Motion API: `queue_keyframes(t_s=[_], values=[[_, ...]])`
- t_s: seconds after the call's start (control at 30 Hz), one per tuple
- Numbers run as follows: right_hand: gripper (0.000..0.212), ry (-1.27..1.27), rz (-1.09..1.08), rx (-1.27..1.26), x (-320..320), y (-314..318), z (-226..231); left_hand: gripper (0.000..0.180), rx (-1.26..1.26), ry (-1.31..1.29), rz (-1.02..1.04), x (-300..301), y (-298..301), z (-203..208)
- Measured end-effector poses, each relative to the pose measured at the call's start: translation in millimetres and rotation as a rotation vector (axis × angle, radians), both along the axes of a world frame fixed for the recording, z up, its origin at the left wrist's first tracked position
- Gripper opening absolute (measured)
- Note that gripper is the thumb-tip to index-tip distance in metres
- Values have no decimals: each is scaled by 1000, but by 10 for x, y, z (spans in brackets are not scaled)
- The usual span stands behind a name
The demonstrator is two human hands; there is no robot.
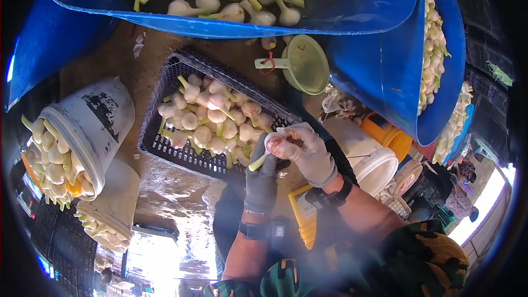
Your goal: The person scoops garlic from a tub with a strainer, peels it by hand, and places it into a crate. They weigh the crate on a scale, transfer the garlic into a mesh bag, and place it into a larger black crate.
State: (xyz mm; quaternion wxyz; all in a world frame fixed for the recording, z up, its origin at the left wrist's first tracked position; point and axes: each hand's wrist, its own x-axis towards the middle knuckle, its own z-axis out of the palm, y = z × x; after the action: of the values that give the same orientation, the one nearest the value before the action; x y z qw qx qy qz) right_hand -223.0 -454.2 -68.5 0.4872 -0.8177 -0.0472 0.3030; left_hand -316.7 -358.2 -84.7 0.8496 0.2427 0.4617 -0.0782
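Over the black crate [190, 157], near its lower-right corner: garlic bulb [272, 142] gripped by both gloved hands

Bulb: round, off-white, pinkish flush on the skin. Short pale-green stem attached, pointing down-left across the left fingers. Reddish-brown patch just right of it, among the right fingers; can't tell if loose peel or worn glove.

Left hand [260, 184], grey glove: fingers closed on the bulb from below, by the stem. Right hand [312, 157], whiter glove: thumb and fingers pinching the bulb's right side. Exact fingertip contact too small to read. Dark band on each wrist.

In the way: right fingers hide part of the bulb; both hands and the bulb cover the crate's near right corner.

Crate: slotted walls, pile of trimmed garlic [214, 115] inside, mostly white to pink, short green stems at mixed angles. Pale-green strainer [308, 69] beyond its upper-right side, red tie on the handle.

Top: wide blue tub [231, 28], bulbs lying in it. Right: deep blue tub [379, 77], heaped with garlic. Below that, orange bucket [393, 135] and white bucket [374, 170]. Yellow container [302, 214] near the right forearm.

Left: scuffed white bucket [110, 110] crammed with stemmed garlic; second, cream bucket [121, 187] below it, also filled. People [462, 192] far right, background.
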Motion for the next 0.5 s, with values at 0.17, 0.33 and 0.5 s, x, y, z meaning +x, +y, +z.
queue_keyframes(t_s=[0.17, 0.33, 0.5], values=[[22, 126, -68, 29, -29, -115, -101, 47, 395, -10, -191, 65, 24, 92], [17, 305, -234, 162, -30, -75, -60, 45, 443, 4, -153, 161, -9, 129], [16, 225, -288, -15, -163, -219, -287, 45, 591, -3, -313, 110, -105, -13]])
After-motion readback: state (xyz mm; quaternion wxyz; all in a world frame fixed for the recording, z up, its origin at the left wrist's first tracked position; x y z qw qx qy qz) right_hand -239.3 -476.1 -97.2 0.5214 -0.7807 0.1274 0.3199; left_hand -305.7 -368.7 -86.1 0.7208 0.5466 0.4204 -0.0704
